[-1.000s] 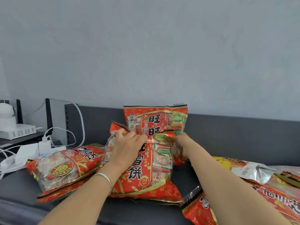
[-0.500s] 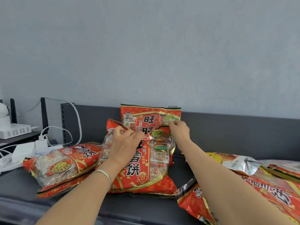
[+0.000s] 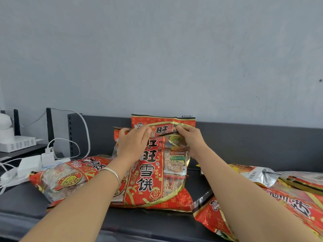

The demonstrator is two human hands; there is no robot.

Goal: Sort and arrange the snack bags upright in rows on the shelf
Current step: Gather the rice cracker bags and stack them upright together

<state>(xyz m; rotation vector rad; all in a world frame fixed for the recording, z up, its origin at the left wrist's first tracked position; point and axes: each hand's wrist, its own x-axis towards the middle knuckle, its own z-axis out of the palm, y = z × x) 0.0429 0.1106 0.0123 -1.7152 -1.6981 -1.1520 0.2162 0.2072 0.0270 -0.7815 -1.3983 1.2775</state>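
**Standing the front bag up**

Head view: left hand (image 3: 132, 142) and right hand (image 3: 189, 142) each pinch the top seal of the front snack bag (image 3: 152, 173), mid-shelf (image 3: 153, 220), just before an upright rear bag (image 3: 162, 120). Advice: keep both corners level, seat the base flat, lean it back.
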